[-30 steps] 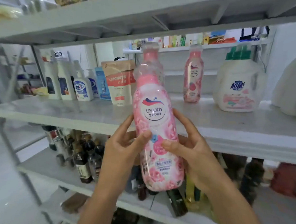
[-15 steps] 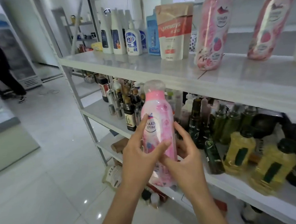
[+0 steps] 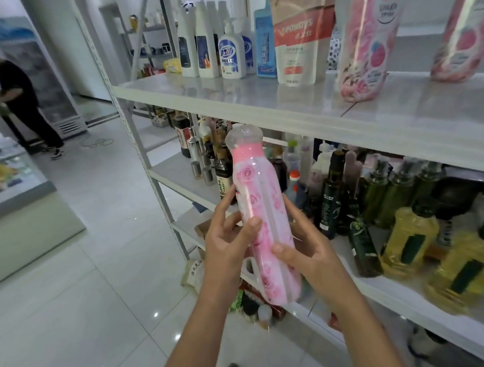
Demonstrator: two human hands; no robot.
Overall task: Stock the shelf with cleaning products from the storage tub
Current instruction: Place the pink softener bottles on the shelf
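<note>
A pink rose-patterned bottle (image 3: 261, 210) with a clear cap is upright in front of me, below the level of the grey upper shelf (image 3: 287, 105). My left hand (image 3: 227, 241) grips its left side with the thumb across the front. From the right, my right hand (image 3: 305, 250) holds its lower part, thumb on the front. On the shelf above stand two matching pink bottles (image 3: 368, 37), a refill pouch (image 3: 302, 33) and white cleaner bottles (image 3: 205, 42). The storage tub is out of sight.
The shelf below holds dark sauce bottles (image 3: 222, 167) and yellow oil bottles (image 3: 408, 237). Packages lie on the floor under the rack (image 3: 195, 272). A person in black (image 3: 20, 101) stands far left by a glass-door fridge (image 3: 48, 90). A display counter (image 3: 12, 193) is at left.
The view has swung left and down; the bottle has dropped from shelf height to below the shelf. It has turned in my hands, so its logo no longer faces me.
</note>
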